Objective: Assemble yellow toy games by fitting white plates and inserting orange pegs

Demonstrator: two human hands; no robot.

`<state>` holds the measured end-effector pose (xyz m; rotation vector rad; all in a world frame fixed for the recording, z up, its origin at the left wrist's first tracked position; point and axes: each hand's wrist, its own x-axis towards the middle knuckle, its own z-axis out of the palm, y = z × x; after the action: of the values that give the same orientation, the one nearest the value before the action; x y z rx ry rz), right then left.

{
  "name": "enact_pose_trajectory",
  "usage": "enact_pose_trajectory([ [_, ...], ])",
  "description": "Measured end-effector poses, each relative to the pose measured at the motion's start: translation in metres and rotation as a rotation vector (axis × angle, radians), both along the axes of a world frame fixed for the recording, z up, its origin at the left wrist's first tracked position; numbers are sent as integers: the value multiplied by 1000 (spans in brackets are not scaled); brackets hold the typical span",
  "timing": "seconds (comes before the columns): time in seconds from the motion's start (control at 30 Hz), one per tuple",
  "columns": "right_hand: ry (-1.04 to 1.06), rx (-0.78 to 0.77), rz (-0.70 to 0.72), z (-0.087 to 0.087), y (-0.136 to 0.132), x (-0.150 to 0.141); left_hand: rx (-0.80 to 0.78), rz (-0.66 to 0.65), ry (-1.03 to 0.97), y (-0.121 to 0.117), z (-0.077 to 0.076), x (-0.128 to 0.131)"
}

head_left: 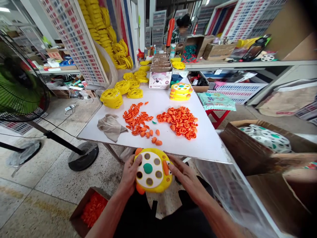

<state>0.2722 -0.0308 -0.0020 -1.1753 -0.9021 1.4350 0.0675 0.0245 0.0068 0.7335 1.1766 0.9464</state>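
We have the toy in both hands, over the lap, just in front of the tabletop's near edge. Left hand: fingers wrapped on the footed end, thumb on top. Right hand: fingers on the face end near the beak, thumb over the edge; can't tell how firmly. White disc and orange feet are on, so we'd call this step handling or checking a built-up unit. Next move calls for a steady two-sided hold, disc up, no load on the beak. Containers: floor box has orange pieces; right carton has white discs with green centres; crate at left stands by stacked yellow shells. Printed box on the tabletop is open-topped, contents hidden from us. Back box has green and red parts. Two orange piles lie loose, no container.
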Motion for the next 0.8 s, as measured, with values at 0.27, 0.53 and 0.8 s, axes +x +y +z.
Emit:
enact_pose_trajectory([
  [0.27, 54, 53, -236, -35, -5, -41, -42, 279, -366, -2, 1, 9],
  [0.53, -826, 387, -439, -41, 9, -51, -10, 194, -657, 8, 10, 31],
  [0.8, -1180, 629, -334, -16, 31, -29, -24, 178, -715, 12, 15, 37],
])
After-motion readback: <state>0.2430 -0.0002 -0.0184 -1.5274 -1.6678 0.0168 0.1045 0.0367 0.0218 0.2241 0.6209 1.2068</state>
